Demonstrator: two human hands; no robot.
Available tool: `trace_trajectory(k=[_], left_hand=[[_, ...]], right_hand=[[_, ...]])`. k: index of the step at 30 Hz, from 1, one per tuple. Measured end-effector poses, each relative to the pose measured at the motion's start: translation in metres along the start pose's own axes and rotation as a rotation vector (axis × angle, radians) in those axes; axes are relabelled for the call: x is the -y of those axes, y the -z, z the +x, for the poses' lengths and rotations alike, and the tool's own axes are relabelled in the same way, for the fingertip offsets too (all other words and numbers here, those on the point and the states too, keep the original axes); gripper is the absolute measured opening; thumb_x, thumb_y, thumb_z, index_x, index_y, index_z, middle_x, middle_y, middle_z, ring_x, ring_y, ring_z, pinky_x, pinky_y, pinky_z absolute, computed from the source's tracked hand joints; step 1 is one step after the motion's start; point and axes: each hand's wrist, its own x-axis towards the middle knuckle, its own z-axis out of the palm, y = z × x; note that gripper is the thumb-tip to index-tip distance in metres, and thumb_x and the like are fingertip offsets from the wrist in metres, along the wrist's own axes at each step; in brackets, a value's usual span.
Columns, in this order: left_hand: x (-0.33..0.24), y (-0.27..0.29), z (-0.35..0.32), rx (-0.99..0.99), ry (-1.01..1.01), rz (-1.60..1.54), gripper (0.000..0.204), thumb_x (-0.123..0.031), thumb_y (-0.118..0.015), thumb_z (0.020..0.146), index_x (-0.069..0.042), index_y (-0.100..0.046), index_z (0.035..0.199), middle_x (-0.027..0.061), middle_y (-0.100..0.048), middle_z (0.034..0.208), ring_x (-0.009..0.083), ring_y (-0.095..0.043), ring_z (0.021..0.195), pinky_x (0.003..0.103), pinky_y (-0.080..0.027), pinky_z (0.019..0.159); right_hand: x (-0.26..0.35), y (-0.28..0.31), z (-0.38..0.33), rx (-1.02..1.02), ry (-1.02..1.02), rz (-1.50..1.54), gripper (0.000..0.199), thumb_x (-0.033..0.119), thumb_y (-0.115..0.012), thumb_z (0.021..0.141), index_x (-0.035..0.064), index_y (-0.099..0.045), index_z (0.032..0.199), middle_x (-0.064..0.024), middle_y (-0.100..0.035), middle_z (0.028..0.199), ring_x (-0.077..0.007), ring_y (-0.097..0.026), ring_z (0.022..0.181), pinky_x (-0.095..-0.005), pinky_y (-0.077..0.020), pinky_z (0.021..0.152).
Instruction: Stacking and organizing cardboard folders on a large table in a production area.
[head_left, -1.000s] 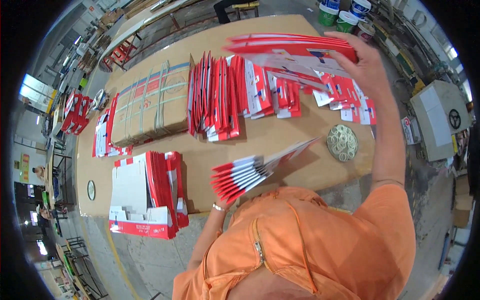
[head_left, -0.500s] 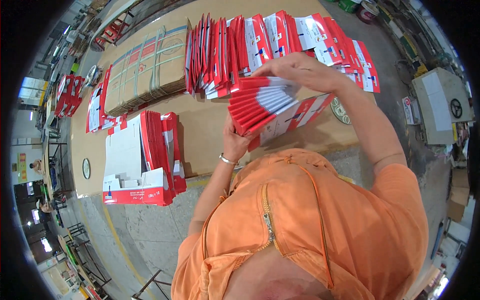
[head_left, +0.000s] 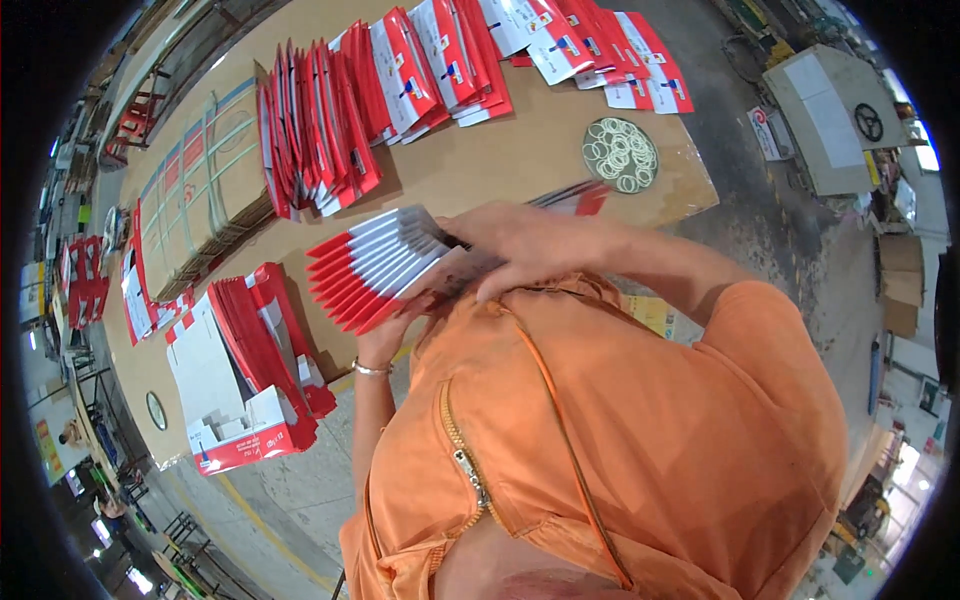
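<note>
A fanned stack of flat red-and-white cartons (head_left: 365,262) is held close against my front. My left hand (head_left: 392,325) grips it from below and from the left, its fingers partly hidden under the stack. Over its right end lies my right hand (head_left: 505,235), closed around the edges with the thumb toward me. The far end of the stack, dark and red, sticks out beyond my right wrist. Farther off, a round dish of pale rubber bands (head_left: 620,155) rests on the cardboard-covered table (head_left: 500,150).
A long row of similar flat cartons (head_left: 410,75) stands along the table's far side. Left of it lies a strapped brown cardboard bundle (head_left: 205,175). At the near left sits another carton batch (head_left: 245,375), with a small round disc (head_left: 156,410) beside it.
The carton stack has come nearer to my body and turned. My right hand has moved from its far top edge to its right end. My view has shifted right.
</note>
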Motion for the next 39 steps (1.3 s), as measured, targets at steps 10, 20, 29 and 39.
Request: trace_trajectory(k=[10, 20, 29, 39], left_hand=[[-0.006, -0.004, -0.002, -0.093, -0.019, 0.220, 0.038, -0.026, -0.070, 0.080, -0.005, -0.064, 0.111, 0.0071, -0.065, 0.109, 0.0204, -0.058, 0.099, 0.033, -0.044, 0.088], [-0.019, -0.011, -0.005, -0.114, 0.074, 0.371, 0.039, -0.029, -0.070, 0.081, -0.006, -0.064, 0.112, 0.0061, -0.065, 0.110, 0.0201, -0.057, 0.103, 0.032, -0.042, 0.093], [-0.017, -0.003, 0.004, -0.263, -0.057, 0.308, 0.027, -0.020, -0.071, 0.079, -0.006, -0.068, 0.102, 0.0041, -0.068, 0.101, 0.0157, -0.061, 0.097, 0.030, -0.047, 0.088], [-0.021, 0.004, 0.021, -0.266, -0.173, -0.403, 0.053, 0.002, -0.076, 0.071, -0.004, -0.048, 0.115, 0.0057, -0.060, 0.109, 0.0165, -0.061, 0.096, 0.033, -0.054, 0.082]], right_hand=[[-0.242, 0.027, -0.178, -0.363, -0.932, -0.367, 0.014, 0.014, -0.062, 0.080, 0.0081, -0.068, 0.092, -0.0101, -0.064, 0.096, -0.0288, -0.063, 0.085, -0.0398, -0.0510, 0.073], [-0.273, -0.015, -0.195, -0.163, -0.678, -0.772, 0.009, 0.012, -0.061, 0.080, 0.0110, -0.064, 0.088, -0.0059, -0.056, 0.089, -0.0253, -0.060, 0.084, -0.0354, -0.0514, 0.068], [-0.247, 0.019, -0.169, -0.865, -1.042, 0.521, 0.014, 0.017, -0.056, 0.088, 0.0053, -0.062, 0.094, -0.0012, -0.063, 0.091, -0.0076, -0.056, 0.067, -0.0203, -0.0407, 0.051], [-0.086, 0.117, -0.022, -0.407, -0.103, 1.407, 0.047, 0.012, -0.049, 0.094, 0.0059, -0.037, 0.139, -0.0012, -0.055, 0.092, -0.0037, -0.044, 0.070, -0.0171, -0.0348, 0.056]])
